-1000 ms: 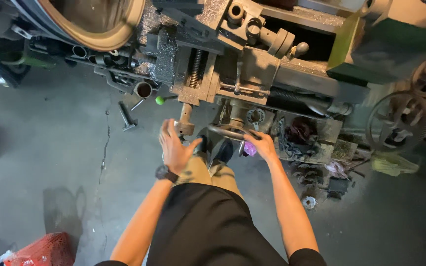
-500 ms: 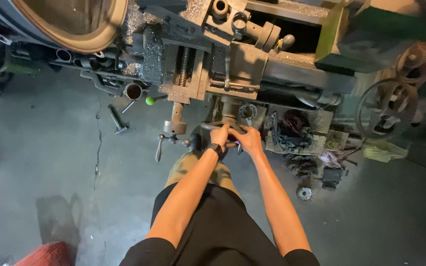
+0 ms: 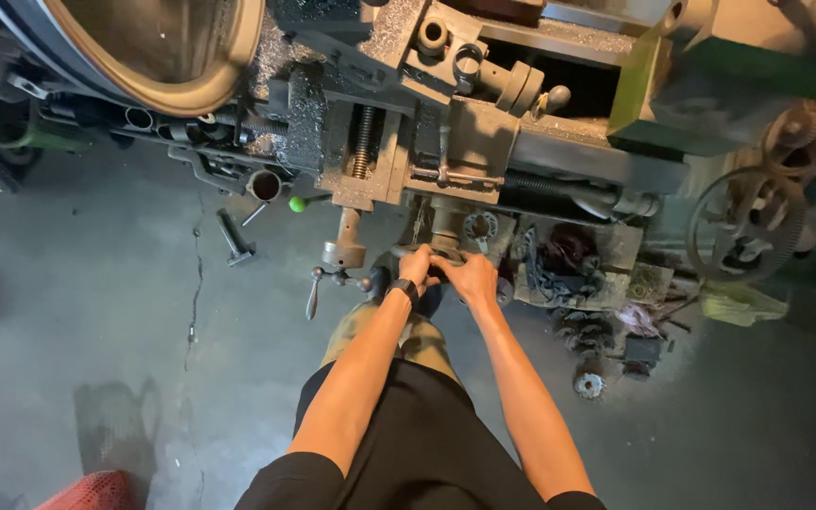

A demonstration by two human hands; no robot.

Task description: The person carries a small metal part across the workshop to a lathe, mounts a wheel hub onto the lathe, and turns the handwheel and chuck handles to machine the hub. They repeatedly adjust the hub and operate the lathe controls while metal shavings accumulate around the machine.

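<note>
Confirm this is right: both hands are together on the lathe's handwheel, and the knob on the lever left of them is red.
Not quite. The head view shows the left hand and right hand together on the handwheel, but the knob on the lever to their left is green, not red.

A large round metal disc point(image 3: 158, 47) with a brassy rim fills the 11 o'clock corner. Below it, a green ball knob point(image 3: 297, 203) sticks out near a short dark pipe end point(image 3: 264, 184). A T-shaped dark tool point(image 3: 235, 239) lies on the cracked grey concrete floor point(image 3: 77, 321) at 9 o'clock. A spoked handwheel point(image 3: 737, 236) stands at 3 o'clock, beside a yellowish rag point(image 3: 737, 304). A red mesh object point(image 3: 87, 493) sits at 7 o'clock. A green metal housing point(image 3: 710, 85) occupies 1 o'clock.
</note>
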